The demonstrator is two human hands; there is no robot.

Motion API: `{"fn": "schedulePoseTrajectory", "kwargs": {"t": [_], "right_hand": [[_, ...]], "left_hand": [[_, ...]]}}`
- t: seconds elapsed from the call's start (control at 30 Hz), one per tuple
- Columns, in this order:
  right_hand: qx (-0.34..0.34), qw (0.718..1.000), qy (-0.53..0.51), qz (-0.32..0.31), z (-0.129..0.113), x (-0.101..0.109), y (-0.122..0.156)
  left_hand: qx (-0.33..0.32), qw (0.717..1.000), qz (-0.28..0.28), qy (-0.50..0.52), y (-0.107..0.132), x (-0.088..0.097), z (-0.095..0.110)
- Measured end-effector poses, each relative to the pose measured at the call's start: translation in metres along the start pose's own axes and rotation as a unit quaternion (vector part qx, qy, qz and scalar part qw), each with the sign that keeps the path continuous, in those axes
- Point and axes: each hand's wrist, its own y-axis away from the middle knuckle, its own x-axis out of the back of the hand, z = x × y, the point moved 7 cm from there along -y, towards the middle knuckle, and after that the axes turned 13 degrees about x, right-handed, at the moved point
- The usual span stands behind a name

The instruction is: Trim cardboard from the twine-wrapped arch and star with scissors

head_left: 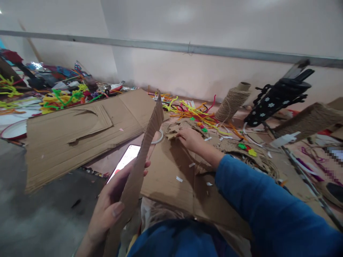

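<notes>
In my left hand [115, 200] I grip a long cardboard strip [146, 150], held up on edge with its corrugated top showing. My right hand [190, 139] reaches over a flat cardboard sheet [166, 171]. Its fingers are pinched on a small torn cardboard scrap [173, 134]. Just beyond those fingers lies a twine-wrapped piece with red and green flower trims [202, 128]. Near my right forearm is a round twine-wrapped piece [264, 166] with similar trims. Behind my left hand, a lit phone [127, 159] lies on the pink surface.
A big cardboard sheet with a cut-out curve [80, 142] spans the left. At the back stand a twine cone [232, 101] and a black floral pouch [276, 98]. Colourful pipe cleaners [193, 110] are strewn along the wall. A white-nozzled glue bottle [285, 139] lies at right.
</notes>
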Motion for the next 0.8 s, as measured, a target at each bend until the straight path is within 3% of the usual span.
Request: {"fn": "schedulePoseTrajectory", "kwargs": {"t": [0.1, 0.23, 0.43, 0.53, 0.6, 0.67, 0.73, 0.8], "right_hand": [[0.027, 0.999, -0.019, -0.022, -0.006, 0.003, 0.015], [0.03, 0.998, -0.06, -0.019, -0.009, 0.023, 0.041], [0.014, 0.98, -0.198, 0.03, -0.027, 0.057, 0.092], [0.011, 0.956, -0.283, 0.073, -0.051, 0.062, 0.115], [0.014, 0.93, -0.353, 0.1, -0.068, 0.059, 0.124], [0.02, 0.874, -0.463, 0.143, -0.08, 0.057, 0.129], [0.013, 0.812, -0.552, 0.192, -0.081, 0.055, 0.134], [-0.013, 0.785, -0.575, 0.229, -0.074, 0.051, 0.141]], "left_hand": [[-0.008, 1.0, -0.01, -0.002, -0.001, -0.001, -0.002], [-0.011, 0.999, -0.046, -0.012, -0.003, -0.006, -0.008], [-0.032, 0.99, -0.126, -0.063, -0.004, -0.024, -0.01], [-0.098, 0.97, -0.163, -0.149, -0.004, -0.042, -0.012], [-0.174, 0.945, -0.167, -0.222, -0.002, -0.06, -0.014], [-0.244, 0.908, -0.163, -0.3, 0.003, -0.081, -0.019], [-0.298, 0.864, -0.154, -0.375, 0.009, -0.104, -0.026], [-0.342, 0.817, -0.146, -0.441, 0.016, -0.123, -0.034]]}}
